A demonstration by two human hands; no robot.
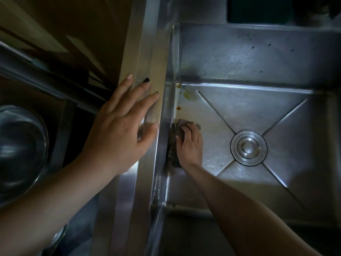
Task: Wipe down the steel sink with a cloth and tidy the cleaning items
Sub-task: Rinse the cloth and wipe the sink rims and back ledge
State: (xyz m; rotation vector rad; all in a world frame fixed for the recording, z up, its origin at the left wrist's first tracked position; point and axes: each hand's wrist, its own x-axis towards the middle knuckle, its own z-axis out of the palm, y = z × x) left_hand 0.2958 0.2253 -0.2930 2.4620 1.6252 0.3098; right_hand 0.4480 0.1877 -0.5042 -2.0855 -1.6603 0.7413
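Steel sink (313, 67), single basin, seen from above in the head view; light is dim.

Head view:
- Cloth (173, 154): grey-brown, bunched. It lies on the basin floor at the left side, hard against the foot of the left wall, roughly level with the drain.
- Right hand (191, 145): reaches down into the basin from the near right. It sits on top of the cloth with its fingers bent over the bunched fabric, gripping it and pressing it onto the floor. Cloth shows beyond the fingertips on the far side and along the hand's left edge.
- Left hand (120, 132): palm down on the flat left rim (147, 58) of the sink. Fingers are straight and spread, holding nothing; the thumb lies near the rim's inner edge. Dark polish shows on two nails.
- Drain strainer (248, 147): round, in the middle of the floor, to the right of the right hand and apart from it. Four pressed creases run from it towards the corners.
- Yellow-brown stains (190, 95): in the far left corner of the floor, beyond the cloth and not touched by it; one small orange spot lies nearer the cloth.
- Dark specks (258, 58): scattered over the far wall.
- Steel bowl (20, 145): outside the sink at the left edge of view, partly behind the left forearm.
- Dark rectangular object (258, 12) on the far ledge; cannot identify it.
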